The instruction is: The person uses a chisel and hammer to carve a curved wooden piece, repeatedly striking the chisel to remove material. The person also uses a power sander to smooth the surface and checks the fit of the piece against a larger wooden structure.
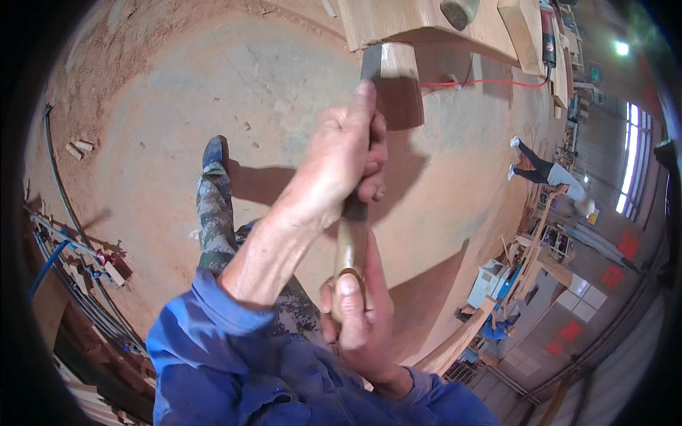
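Observation:
A long chisel with a rounded wooden handle [349,252] lies lengthwise in front of me, held by both hands. My right hand [359,316] is wrapped round the handle, its thumb resting on top near the butt. Farther up, my left hand [348,153] is closed round the dark metal blade [371,62], with the thumb stretched along it. The far end of the blade reaches the side of a protruding wooden block [399,85] under a large pale timber [426,18]. My left hand hides the middle of the blade, and the cutting edge cannot be made out.
On the timber lie a dark rounded object [459,10], a wood piece [522,35] and a red-and-black power tool [548,32] with a red cord [490,82]. Hoses and clamps [89,270] stand at left. Another person [550,170] is at a bench far right.

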`<state>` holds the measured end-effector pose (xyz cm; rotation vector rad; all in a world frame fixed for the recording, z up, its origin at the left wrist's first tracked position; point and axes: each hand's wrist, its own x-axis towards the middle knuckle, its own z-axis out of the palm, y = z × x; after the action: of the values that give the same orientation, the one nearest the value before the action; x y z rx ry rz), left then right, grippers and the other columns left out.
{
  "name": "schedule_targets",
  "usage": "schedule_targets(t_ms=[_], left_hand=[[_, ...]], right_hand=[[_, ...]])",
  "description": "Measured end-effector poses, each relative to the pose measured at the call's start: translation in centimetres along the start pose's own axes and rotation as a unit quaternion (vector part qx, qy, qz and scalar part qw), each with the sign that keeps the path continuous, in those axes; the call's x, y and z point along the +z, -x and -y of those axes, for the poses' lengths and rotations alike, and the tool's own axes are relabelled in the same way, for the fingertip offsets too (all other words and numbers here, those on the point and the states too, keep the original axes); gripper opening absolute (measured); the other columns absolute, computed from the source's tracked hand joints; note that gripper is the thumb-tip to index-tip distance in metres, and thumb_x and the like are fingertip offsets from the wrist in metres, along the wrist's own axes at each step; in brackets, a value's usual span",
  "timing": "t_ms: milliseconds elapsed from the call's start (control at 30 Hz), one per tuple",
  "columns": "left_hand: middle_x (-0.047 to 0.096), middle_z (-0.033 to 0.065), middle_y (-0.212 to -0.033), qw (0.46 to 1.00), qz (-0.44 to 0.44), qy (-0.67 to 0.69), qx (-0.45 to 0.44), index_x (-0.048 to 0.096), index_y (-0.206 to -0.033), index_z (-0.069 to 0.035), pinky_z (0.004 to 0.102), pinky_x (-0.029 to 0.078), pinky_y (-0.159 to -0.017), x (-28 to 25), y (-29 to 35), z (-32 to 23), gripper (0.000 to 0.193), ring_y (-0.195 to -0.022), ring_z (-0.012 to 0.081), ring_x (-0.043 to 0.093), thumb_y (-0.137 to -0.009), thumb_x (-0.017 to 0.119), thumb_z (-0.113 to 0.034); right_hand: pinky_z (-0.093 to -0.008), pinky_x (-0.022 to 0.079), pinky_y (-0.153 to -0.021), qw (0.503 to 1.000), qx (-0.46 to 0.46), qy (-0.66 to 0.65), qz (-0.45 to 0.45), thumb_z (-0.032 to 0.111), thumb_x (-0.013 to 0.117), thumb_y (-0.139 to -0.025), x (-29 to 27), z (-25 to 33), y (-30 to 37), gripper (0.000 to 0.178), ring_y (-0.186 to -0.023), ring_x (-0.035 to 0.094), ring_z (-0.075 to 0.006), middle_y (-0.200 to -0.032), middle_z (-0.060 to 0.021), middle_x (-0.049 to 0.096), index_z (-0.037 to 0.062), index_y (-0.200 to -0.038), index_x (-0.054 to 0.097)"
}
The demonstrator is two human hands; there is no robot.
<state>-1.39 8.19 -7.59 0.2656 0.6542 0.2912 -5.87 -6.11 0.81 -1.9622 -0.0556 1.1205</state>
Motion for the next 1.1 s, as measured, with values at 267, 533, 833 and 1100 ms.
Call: schedule_targets(t_ms=[267,533,833,1100], left_hand=[[0.035,-0.0043,-0.048,1.000,-0.012,-0.023,0.017,0.042,-0.078,-0.010,0.0253,0.031,-0.032,0.1,0.2,-0.2,0.048,-0.031,0.0081,0.031,-0.103,0.037,-0.051],[0.034,-0.0041,-0.046,0.999,-0.028,-0.025,0.012,0.042,-0.078,-0.011,0.0247,0.032,-0.031,0.3,0.2,-0.3,0.045,-0.029,0.0084,0.030,-0.104,0.036,-0.047],[0.035,-0.0032,-0.047,0.999,-0.001,-0.046,-0.003,0.041,-0.079,-0.010,0.0253,0.034,-0.033,-0.5,0.6,0.1,0.045,-0.030,0.0077,0.031,-0.105,0.035,-0.047],[0.034,-0.0045,-0.048,0.999,-0.003,-0.040,0.016,0.041,-0.079,-0.012,0.0251,0.035,-0.034,0.0,0.1,0.2,0.044,-0.031,0.0067,0.031,-0.105,0.035,-0.048]], right_hand=[[-0.0185,0.035,-0.044,0.999,-0.019,-0.011,0.043,0.024,0.040,-0.102,-0.5,0.1,-0.3,0.063,-0.048,0.039,-0.0051,-0.071,-0.0031,0.049,0.0045,-0.155,0.012],[-0.0179,0.034,-0.043,0.999,-0.031,-0.024,0.030,0.023,0.040,-0.103,-0.3,-0.3,-0.2,0.060,-0.048,0.038,-0.0041,-0.071,-0.0021,0.048,0.0050,-0.155,0.015],[-0.0181,0.036,-0.042,0.999,-0.043,-0.019,0.017,0.023,0.040,-0.104,0.3,-1.9,0.2,0.060,-0.048,0.040,-0.0035,-0.073,-0.0019,0.050,0.0070,-0.155,0.015],[-0.0179,0.032,-0.043,0.997,-0.075,-0.008,0.006,0.020,0.043,-0.103,-0.6,-1.8,-0.3,0.059,-0.049,0.038,-0.0026,-0.073,-0.0006,0.050,0.0077,-0.155,0.019]])
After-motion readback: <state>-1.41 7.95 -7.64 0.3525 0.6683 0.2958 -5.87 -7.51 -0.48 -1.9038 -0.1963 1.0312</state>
